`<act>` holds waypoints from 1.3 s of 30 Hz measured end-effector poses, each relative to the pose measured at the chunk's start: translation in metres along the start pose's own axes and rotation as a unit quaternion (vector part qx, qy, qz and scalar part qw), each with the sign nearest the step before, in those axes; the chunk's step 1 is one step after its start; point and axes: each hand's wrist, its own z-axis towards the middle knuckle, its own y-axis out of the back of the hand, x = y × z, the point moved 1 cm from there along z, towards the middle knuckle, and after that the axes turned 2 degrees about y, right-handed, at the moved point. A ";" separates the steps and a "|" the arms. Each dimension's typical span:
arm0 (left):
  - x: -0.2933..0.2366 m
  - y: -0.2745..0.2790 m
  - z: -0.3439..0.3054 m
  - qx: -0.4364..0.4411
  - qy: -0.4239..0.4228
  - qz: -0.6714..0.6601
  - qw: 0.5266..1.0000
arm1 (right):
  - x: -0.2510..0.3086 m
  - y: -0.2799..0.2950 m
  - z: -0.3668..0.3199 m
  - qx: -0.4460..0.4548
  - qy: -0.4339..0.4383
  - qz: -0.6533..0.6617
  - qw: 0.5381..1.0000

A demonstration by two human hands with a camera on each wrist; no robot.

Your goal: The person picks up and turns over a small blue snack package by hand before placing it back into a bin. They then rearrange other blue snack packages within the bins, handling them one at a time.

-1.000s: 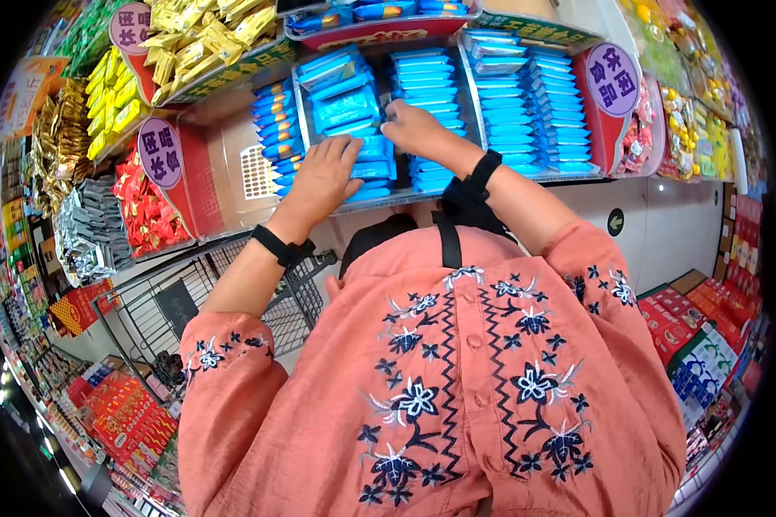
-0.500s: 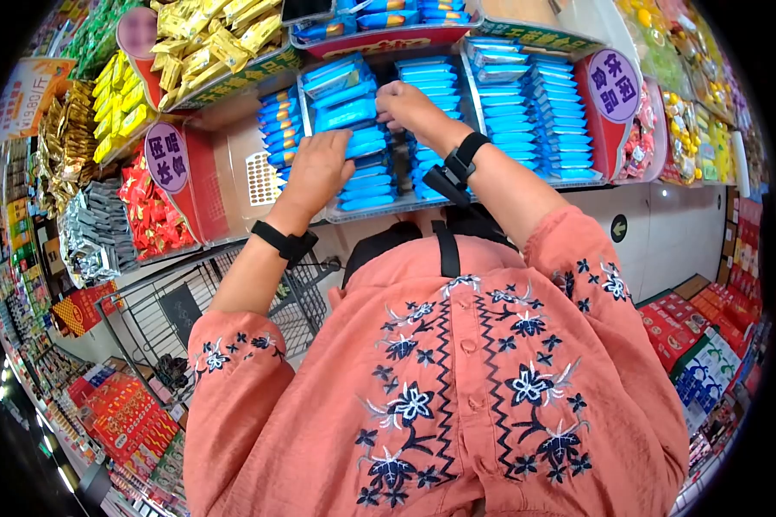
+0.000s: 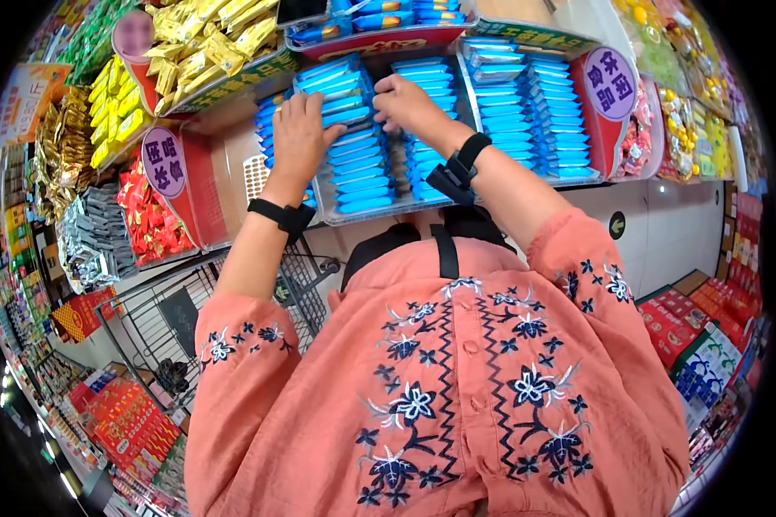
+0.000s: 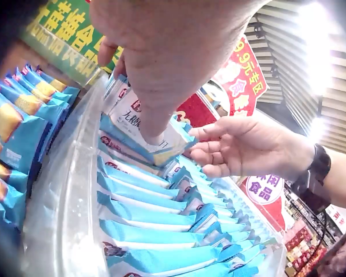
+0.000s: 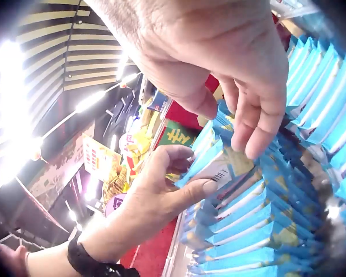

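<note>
In the head view my left hand [image 3: 297,138] is over the far part of a row of blue snack packets [image 3: 358,168]. Its thumb lies across the face of one blue-and-white packet [image 4: 132,124], fingers behind the top edge, so the hand grips it. My right hand [image 3: 409,108] is at that packet's right end, fingers loosely bent and fingertips right at its edge, as the left wrist view shows. Nearer me, the packets stand on edge, leaning one behind another. The right wrist view has the left thumb on the packet and the right fingers [image 5: 256,130] over its end.
A clear plastic divider [image 4: 75,190] separates this row from packets with an orange print [image 4: 23,109]. More blue rows [image 3: 509,112] fill the bins to the right. Yellow packets [image 3: 220,52] and red sweets [image 3: 151,207] lie to the left. A wire shopping cart [image 3: 159,319] stands below the shelf.
My left hand has moved left and away from me along the row, uncovering the near packets. Packets that lay flatter in the row now stand on edge. The right hand has shifted slightly away from me.
</note>
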 end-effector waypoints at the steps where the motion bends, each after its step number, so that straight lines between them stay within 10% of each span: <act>1: 0.000 0.002 -0.002 0.004 0.002 -0.005 1.000 | -0.007 -0.005 0.001 -0.006 0.005 -0.008 1.000; 16: 0.010 -0.021 -0.006 0.001 -0.058 0.076 0.995 | -0.024 -0.015 0.014 -0.029 0.056 -0.073 0.995; 29: 0.004 -0.009 -0.001 0.015 -0.062 0.056 0.996 | -0.013 0.093 -0.064 -0.106 0.010 -0.020 0.994; 39: -0.003 -0.003 0.004 0.019 -0.051 0.046 0.997 | -0.056 0.083 -0.099 -0.199 0.162 -0.111 0.960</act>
